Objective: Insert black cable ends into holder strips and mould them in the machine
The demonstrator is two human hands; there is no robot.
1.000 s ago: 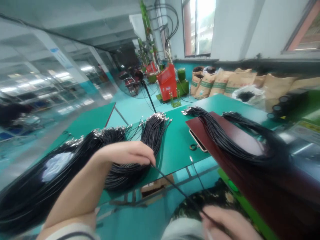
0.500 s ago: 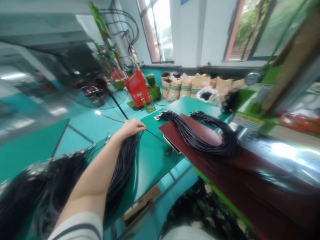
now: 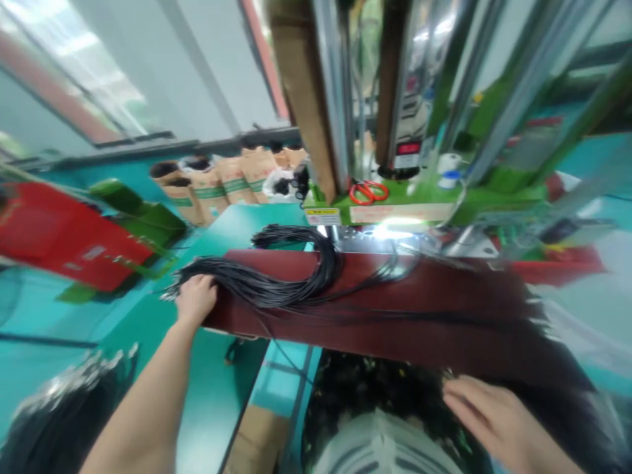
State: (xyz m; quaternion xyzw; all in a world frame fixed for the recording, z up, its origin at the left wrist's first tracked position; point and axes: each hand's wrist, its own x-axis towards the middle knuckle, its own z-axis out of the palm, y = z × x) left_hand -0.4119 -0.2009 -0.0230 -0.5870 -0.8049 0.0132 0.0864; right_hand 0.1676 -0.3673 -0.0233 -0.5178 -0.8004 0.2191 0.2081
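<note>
A thick bundle of black cables [image 3: 266, 284] with metal ends lies curved on the dark red board [image 3: 424, 289]. My left hand [image 3: 197, 297] rests at the bundle's left end, its fingers curled over the cables near the metal tips. Low on the right, my right hand [image 3: 481, 411] is in front of the board's near edge, fingers closed together; a small shiny bit shows at the fingertips, too blurred to name. Another pile of black cables [image 3: 64, 408] lies at the lower left on the green table [image 3: 207, 395].
Behind the board stands a green machine [image 3: 518, 191] with metal columns and red-handled scissors [image 3: 368, 191] on its ledge. A red machine [image 3: 69, 230] is at the left. Brown sacks [image 3: 212, 191] line the wall. A cardboard box [image 3: 259, 441] is below the table.
The view has swung right. My left hand has moved from the cable pile on the green table to the bundle on the board. My right hand has come into view.
</note>
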